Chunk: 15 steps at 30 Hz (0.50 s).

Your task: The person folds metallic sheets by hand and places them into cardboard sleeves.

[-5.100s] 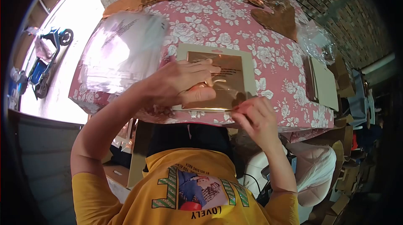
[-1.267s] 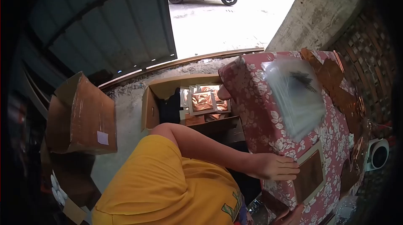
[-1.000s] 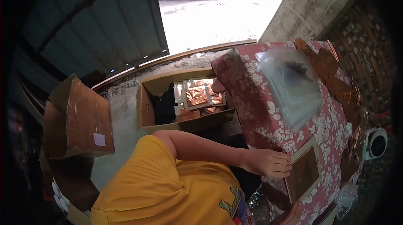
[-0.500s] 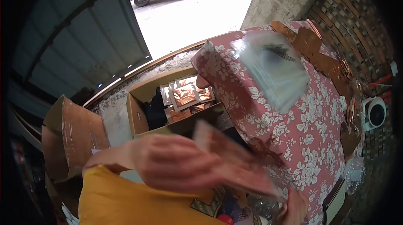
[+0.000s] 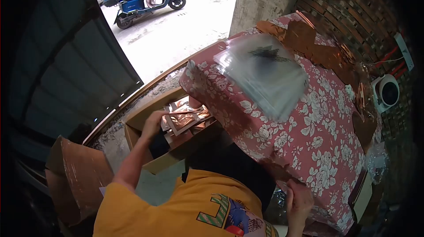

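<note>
In the head view, my left hand [image 5: 153, 124] reaches into an open cardboard box [image 5: 165, 162]. Its fingers close on the left edge of a thin flat panel [image 5: 183, 113], seen almost edge-on above a stack. Beneath it lie pale-bordered panels [image 5: 182, 122] with shiny copper-coloured faces. Dark cloth [image 5: 158, 145] fills the box's left side. My right hand [image 5: 300, 199] is low beside the table's near edge, its fingers curled inward near a brown sheet [image 5: 276, 169]; whether it holds anything is hidden.
A flowered pink cloth [image 5: 324, 144] covers the table, with clear plastic sleeves [image 5: 265, 78] and brown sheets [image 5: 304, 38] on it. A small white fan [image 5: 388, 90] stands by the brick wall. Another carton [image 5: 81, 175] is at left; a blue scooter [image 5: 145, 0] is parked outside.
My left hand has moved from in front of my body, where a reddish-brown panel spanned both hands, forward into the box. My right hand stays near the table edge, apart from that panel.
</note>
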Motion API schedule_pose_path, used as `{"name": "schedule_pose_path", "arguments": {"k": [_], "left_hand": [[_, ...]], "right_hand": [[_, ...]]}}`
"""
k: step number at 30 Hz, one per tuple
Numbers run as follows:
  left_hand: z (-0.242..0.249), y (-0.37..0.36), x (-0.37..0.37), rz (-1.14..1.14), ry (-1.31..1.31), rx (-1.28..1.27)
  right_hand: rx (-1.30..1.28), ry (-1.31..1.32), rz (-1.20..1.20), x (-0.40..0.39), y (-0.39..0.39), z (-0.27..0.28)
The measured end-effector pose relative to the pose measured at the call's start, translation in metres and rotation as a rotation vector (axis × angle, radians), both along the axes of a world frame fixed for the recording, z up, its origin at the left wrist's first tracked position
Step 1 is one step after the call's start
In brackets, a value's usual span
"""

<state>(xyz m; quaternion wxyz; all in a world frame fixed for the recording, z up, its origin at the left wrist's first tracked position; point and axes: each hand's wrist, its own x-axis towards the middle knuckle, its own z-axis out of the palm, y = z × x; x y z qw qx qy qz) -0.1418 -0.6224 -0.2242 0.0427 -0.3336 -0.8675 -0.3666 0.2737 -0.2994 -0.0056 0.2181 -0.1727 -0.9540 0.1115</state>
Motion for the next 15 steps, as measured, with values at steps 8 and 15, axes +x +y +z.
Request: {"name": "schedule_pose_path", "arguments": {"k": [8, 15], "left_hand": [[-0.120, 0.071, 0.076, -0.174, -0.180, 0.031], [-0.066, 0.206, 0.161, -0.481, -0.542, -0.131]], "right_hand": [[-1.319, -0.235, 0.296, -0.006, -0.028, -0.006], [-1.107, -0.185, 1.222, -0.050, -0.034, 0.021]]}}
